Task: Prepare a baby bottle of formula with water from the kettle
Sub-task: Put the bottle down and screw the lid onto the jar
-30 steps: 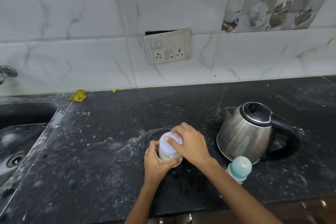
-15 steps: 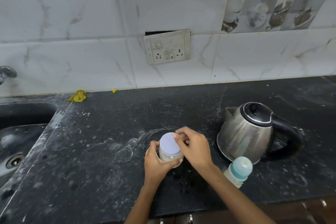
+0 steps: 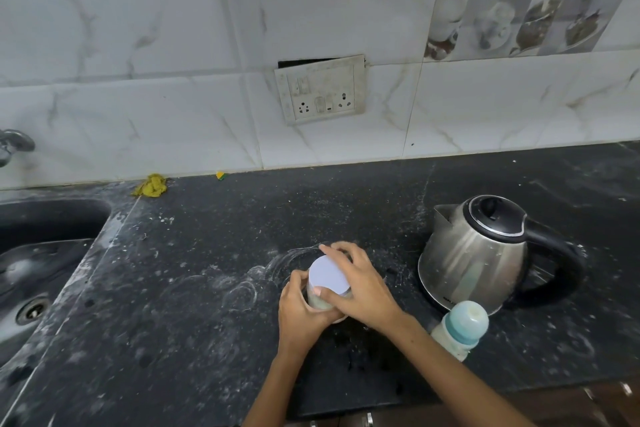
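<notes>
A small clear formula jar (image 3: 319, 302) with pale powder inside stands on the black counter (image 3: 194, 305). My left hand (image 3: 301, 312) wraps around its body. My right hand (image 3: 363, 291) grips the rim of the jar's pale lilac lid (image 3: 328, 276) from the right, fingers curled over its far edge and thumb at its near edge. A steel kettle (image 3: 474, 253) with a black lid and handle stands to the right. In front of the kettle stands a baby bottle (image 3: 462, 328) with a teal cap on, pale content inside.
A dark sink (image 3: 38, 274) lies at the left, with a tap (image 3: 14, 144) above it. A yellow rag (image 3: 150, 186) and a small yellow scrap (image 3: 221, 175) lie by the tiled wall. A socket plate (image 3: 320, 88) hangs loose on the wall. White powder dusts the counter.
My right hand has shifted around the lid, from lying flat over it to gripping its rim. The jar, left hand, kettle and bottle stay in place.
</notes>
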Demonstrator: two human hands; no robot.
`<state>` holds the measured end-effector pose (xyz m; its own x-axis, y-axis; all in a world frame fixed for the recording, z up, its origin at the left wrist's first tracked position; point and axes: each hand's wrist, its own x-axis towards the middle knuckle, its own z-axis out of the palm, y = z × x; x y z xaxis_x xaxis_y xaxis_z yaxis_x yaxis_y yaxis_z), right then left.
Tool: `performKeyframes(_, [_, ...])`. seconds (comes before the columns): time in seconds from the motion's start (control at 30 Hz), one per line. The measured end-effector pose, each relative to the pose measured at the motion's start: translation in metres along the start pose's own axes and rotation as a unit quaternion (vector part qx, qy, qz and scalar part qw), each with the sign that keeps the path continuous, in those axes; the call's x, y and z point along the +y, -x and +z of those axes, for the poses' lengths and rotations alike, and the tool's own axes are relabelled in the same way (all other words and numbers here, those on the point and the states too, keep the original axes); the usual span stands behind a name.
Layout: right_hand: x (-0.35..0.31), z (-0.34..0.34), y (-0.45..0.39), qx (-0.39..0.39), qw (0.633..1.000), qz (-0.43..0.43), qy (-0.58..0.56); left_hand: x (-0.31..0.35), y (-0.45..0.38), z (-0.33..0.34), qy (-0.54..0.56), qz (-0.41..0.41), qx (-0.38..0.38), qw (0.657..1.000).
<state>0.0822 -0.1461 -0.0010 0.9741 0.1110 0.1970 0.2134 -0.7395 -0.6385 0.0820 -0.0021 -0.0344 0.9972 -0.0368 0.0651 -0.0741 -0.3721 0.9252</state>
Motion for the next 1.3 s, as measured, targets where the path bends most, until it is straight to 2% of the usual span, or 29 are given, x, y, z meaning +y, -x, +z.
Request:
performKeyframes(0.1, [0.005,-0.005,-0.02,-0.064,0.985,-0.121,0.108,-0.001,-0.001,0.0,0.009,0.001,-0.008,1.0])
performKeyframes(0.2, [0.009,0.004,-0.026,-0.092,0.975,-0.149,0.14,-0.006,-0.002,0.001,0.019,0.011,-0.008,1.0])
performKeyframes(0.27, [0.01,0.013,-0.023,-0.06,0.98,-0.131,0.134,-0.008,-0.003,0.003,0.028,0.013,-0.004,1.0])
performKeyframes(0.43, [0.003,0.032,-0.018,0.083,0.982,-0.102,0.133,-0.01,-0.003,0.01,0.054,0.013,0.016,0.998])
performKeyframes(0.7, [-0.002,0.05,-0.015,0.162,0.974,-0.04,0.151,-0.012,-0.005,0.012,0.053,0.034,0.023,0.998])
performKeyframes(1.0, [-0.011,0.044,-0.014,0.146,0.974,-0.012,0.17,-0.014,-0.005,0.008,0.004,0.041,0.013,0.999])
performKeyframes(1.1, [-0.016,0.032,-0.014,0.068,0.99,0.011,0.123,-0.011,-0.001,0.004,-0.05,0.054,0.001,0.997])
performKeyframes(1.17, [-0.018,0.018,-0.01,0.021,0.998,0.026,0.051,-0.006,0.006,0.003,-0.103,0.061,0.0,0.993])
performKeyframes(1.23, [-0.018,-0.003,-0.003,0.024,1.0,0.014,-0.009,0.0,0.017,0.0,-0.147,0.093,0.025,0.984])
performKeyframes(1.3, [-0.014,-0.029,0.01,0.051,0.999,-0.005,-0.015,0.005,0.024,-0.002,-0.18,0.15,0.04,0.971])
